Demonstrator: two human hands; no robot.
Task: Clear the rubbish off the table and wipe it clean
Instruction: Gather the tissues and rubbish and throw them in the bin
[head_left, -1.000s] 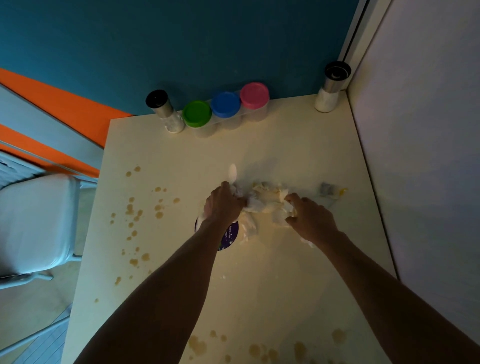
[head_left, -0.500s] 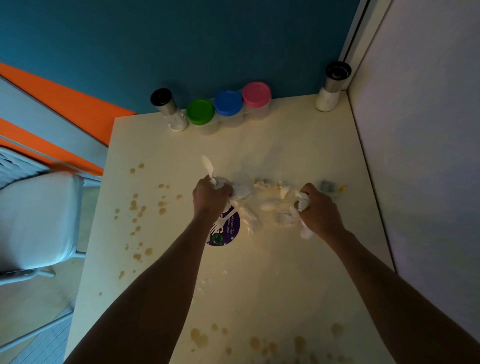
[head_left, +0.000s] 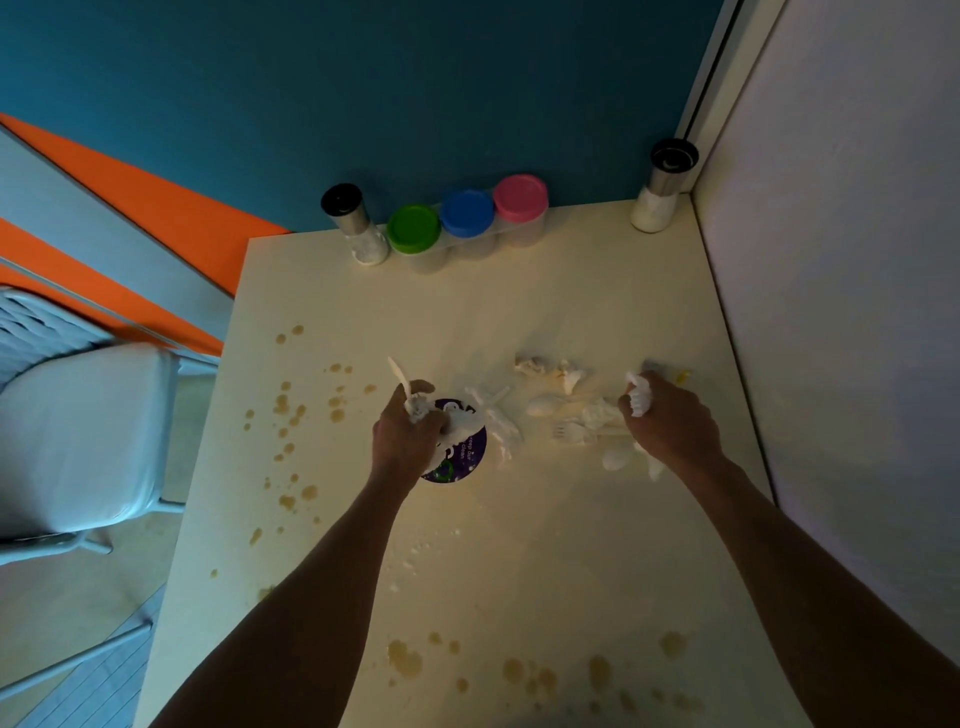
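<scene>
A: Since the earlier frames, both hands have drawn apart: the left hand (head_left: 410, 441) has shifted left over the purple disc (head_left: 462, 457), and the right hand (head_left: 670, 421) has moved right toward the wall side. What does each hold?

B: Left hand: fingers curled round white rubbish, with a white plastic utensil (head_left: 400, 376) sticking up out of the fist. Right hand: fingers closed on a crumpled white wad (head_left: 640, 397).

A: Where does the remaining rubbish lie?

B: Between the two hands, on the table (head_left: 519, 545). A crumpled napkin (head_left: 550, 370) sits on the far side; a white plastic spoon (head_left: 545, 405) and a white plastic fork (head_left: 569, 432) lie nearer, beside the right hand. More torn white paper (head_left: 501, 428) lies just right of the purple disc.

A: Condition of the surface?

B: Brown spill spots (head_left: 291, 410) are scattered along the left side, and a second group (head_left: 519, 670) lies near the front edge.

A: Surroundings?

B: At the far edge stand a shaker (head_left: 353, 226), three tubs with green (head_left: 414, 228), blue (head_left: 466, 213) and pink (head_left: 520, 197) lids, and a second shaker (head_left: 662, 187) in the right corner. A pale chair (head_left: 78, 441) stands left of the table.
</scene>
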